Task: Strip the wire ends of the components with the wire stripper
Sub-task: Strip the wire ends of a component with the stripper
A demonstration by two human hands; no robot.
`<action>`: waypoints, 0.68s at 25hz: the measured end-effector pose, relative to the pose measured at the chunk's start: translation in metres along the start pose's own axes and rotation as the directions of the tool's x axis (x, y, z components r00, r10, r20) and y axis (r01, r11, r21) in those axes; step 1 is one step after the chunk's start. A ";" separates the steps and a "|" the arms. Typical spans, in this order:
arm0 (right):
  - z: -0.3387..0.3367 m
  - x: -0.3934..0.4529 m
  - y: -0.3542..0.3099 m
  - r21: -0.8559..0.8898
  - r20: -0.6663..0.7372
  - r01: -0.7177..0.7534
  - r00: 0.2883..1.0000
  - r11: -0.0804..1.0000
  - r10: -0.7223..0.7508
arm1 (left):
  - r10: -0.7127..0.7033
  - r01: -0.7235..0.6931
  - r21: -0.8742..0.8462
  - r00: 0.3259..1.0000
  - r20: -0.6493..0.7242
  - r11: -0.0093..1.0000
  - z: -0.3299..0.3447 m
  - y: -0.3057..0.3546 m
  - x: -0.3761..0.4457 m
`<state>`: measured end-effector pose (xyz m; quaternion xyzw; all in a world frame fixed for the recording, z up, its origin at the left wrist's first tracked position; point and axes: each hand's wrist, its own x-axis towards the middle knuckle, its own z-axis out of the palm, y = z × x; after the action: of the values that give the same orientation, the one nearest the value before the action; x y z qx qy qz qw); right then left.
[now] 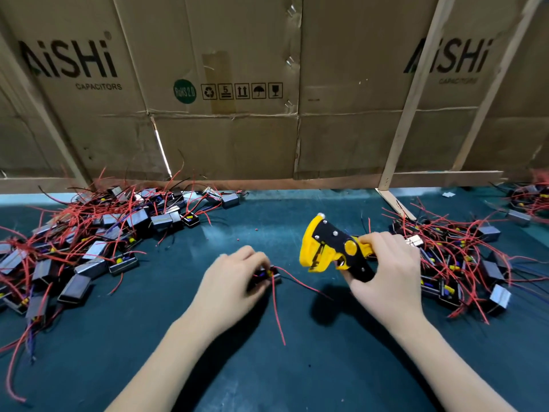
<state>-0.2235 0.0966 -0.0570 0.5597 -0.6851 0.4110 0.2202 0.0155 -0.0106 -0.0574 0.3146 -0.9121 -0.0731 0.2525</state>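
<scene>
On the dark green table [267, 367], the left hand [234, 278] is closing its grip around a small component [271, 275] trailing red wires [276, 310], just left of the yellow-and-black wire stripper [329, 248] that the right hand [386, 272] is clasping by its handles.

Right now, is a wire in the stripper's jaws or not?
Not in. The wire stripper in the right hand is clear of the component held by the left hand; its red wires trail on the mat.

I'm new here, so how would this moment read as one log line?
left hand: holds component | right hand: grips wire stripper | wire: not in stripper
</scene>
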 end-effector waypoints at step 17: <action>0.011 -0.007 -0.022 0.380 0.505 -0.552 0.796 0.742 0.334 | -0.249 0.257 0.063 0.962 -0.113 0.964 -0.028 -0.003 -0.001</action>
<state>-0.1991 0.0910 -0.0620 0.4858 -0.6967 0.4929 -0.1889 0.0323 -0.0113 -0.0346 0.4413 -0.8522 -0.0531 0.2761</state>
